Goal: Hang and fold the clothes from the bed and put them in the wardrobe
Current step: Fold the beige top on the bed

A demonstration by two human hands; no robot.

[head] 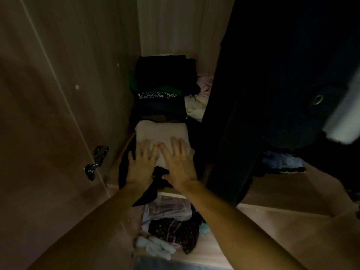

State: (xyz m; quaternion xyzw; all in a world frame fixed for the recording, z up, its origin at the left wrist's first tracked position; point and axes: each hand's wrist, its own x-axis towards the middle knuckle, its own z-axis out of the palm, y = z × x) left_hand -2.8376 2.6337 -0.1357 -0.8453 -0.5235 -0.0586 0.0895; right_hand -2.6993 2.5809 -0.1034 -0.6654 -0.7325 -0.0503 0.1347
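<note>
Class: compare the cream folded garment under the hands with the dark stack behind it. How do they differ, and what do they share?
The cream folded garment is pale; the dark stack is mostly black. The garment looks like one piece; the stack holds several layers. The left hand and right hand lie flat on the garment; the stack is untouched. Both are folded, inside the wardrobe.

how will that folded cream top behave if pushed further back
Probably soft and floppy: the cream garment looks thick and plush. Under the flat left hand and right hand, it would likely bunch against the dark stack rather than slide.
</note>
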